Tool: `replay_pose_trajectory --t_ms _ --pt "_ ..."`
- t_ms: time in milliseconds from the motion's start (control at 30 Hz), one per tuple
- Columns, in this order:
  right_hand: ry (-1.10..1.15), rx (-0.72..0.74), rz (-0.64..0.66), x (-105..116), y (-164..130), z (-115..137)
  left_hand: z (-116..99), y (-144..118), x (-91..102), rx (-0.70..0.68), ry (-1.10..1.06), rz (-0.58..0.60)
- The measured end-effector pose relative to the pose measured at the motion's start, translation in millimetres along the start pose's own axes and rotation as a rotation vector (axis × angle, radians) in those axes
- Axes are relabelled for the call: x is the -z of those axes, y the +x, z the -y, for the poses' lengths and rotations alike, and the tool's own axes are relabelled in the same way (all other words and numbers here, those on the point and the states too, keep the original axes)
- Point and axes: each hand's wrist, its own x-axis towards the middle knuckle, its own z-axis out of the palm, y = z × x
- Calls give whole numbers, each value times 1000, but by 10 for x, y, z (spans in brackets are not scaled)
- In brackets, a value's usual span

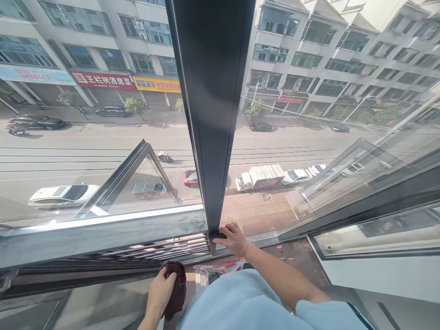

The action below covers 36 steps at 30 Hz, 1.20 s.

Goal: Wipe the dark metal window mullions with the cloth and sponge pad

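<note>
My left hand [161, 293] is closed around a dark brown cloth [177, 291], which hangs bunched from it below the window's louvred grille [178, 246]. At the foot of the dark window post [213, 114], my right hand [234, 239] is closed, its thumb and fingertips against the post's right side. Something small and dark shows between thumb and fingers; I cannot make out whether it is separate from the post. A grey window rail [103, 238] runs left from the post, its surface streaked.
An open window sash [120, 176] tilts outward at left, another sash [343, 169] at right. Below my body stands a stepladder [201, 277] with red edges. A red-headed tool [282, 251] lies on the brown floor at right. A street with vehicles lies far below.
</note>
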Motion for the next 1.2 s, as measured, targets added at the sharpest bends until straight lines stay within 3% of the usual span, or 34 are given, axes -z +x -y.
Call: replay_pose_trajectory --t_ms 133,300,367,467,533,600,733,800,900,967,1033,1133,1200 --pt "-18 -61 -46 -68 -44 21 -2 -5 -29 -15 4 -14" --pt "-29 32 11 -193 -136 35 -19 -63 -36 -17 4 -19" --pt "-18 30 -10 7 16 22 6 -86 -38 -15 0 -27" --pt "6 -4 -134 500 398 -2 76 -95 -58 -17 1 -29" --pt "3 -66 -206 712 568 1 115 -73 -74 -30 6 -23" --pt "-2 -73 -240 719 579 29 126 -31 -82 -41 6 -25" --pt "-8 19 -181 601 519 86 69 54 -53 -70 -5 -40" --pt "-8 3 -211 796 709 89 27 72 -29 -80 -9 -46" --pt "-37 -43 -330 1270 1163 72 -38 76 -10 -81 -7 -53" --pt "-41 -80 -416 1399 1308 70 -85 76 -9 -86 -1 -55" --pt "-25 -67 -443 1272 1215 87 -129 78 -12 -84 2 -63" --pt "-28 22 -356 933 919 98 -156 81 -17 -75 -3 -83" --pt "-44 58 -330 937 919 84 -142 76 -25 -70 -12 -87"
